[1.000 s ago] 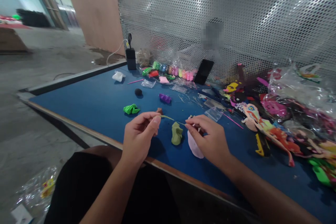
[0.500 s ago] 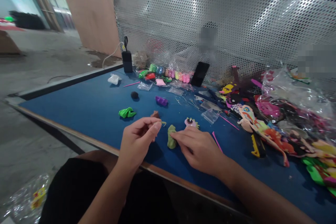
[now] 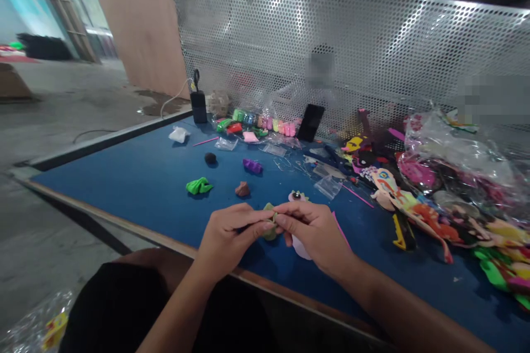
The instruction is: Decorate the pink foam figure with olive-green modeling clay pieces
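Observation:
My left hand and my right hand meet fingertip to fingertip near the table's front edge. Between them they pinch a small bit of olive-green clay. Partly covered by the fingers, a larger olive-green lump lies on the table. A pale pink figure with an eye and a spiky green rim lies behind and under my right hand. Just beyond my left hand sits a brown lump, with a bright green one to its left.
On the blue table lie a purple lump, a black lump and a yellow-black cutter. A phone leans on the perforated metal panel. Colourful clay pieces and plastic bags crowd the right.
My right hand has left the large olive-green lump and joined my left hand at the small olive-green piece. The brown lump is now uncovered. The view has shifted slightly.

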### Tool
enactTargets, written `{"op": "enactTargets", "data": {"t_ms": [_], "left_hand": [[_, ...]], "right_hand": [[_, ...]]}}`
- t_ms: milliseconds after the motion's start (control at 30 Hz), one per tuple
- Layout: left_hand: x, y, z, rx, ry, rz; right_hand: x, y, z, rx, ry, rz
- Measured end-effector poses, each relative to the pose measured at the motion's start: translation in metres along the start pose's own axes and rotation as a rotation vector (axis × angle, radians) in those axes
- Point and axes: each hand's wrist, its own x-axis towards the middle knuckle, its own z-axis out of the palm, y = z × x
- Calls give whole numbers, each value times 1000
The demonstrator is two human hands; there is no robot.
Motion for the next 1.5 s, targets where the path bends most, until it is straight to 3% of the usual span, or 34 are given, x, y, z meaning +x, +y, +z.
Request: {"op": "enactTargets", "data": {"t_ms": [267, 500, 733, 933, 1133, 1500], "left_hand": [[-2, 4, 6, 121, 98, -34], [-3, 4, 7, 195, 62, -131], [-5, 1, 7, 175, -8, -114], [-3, 1, 3, 135, -34, 25], [-3, 7, 3, 122, -41, 34], [-6, 5, 8, 276, -23, -110]], "right_hand": [[-5, 5, -1, 27, -57, -15], [-2, 2, 0, -48, -81, 16], [3, 1, -2, 87, 1, 1], [3, 2, -1, 155, -39, 21], [2, 5, -2, 83, -51, 16], [1, -4, 1, -87, -3, 0]]}}
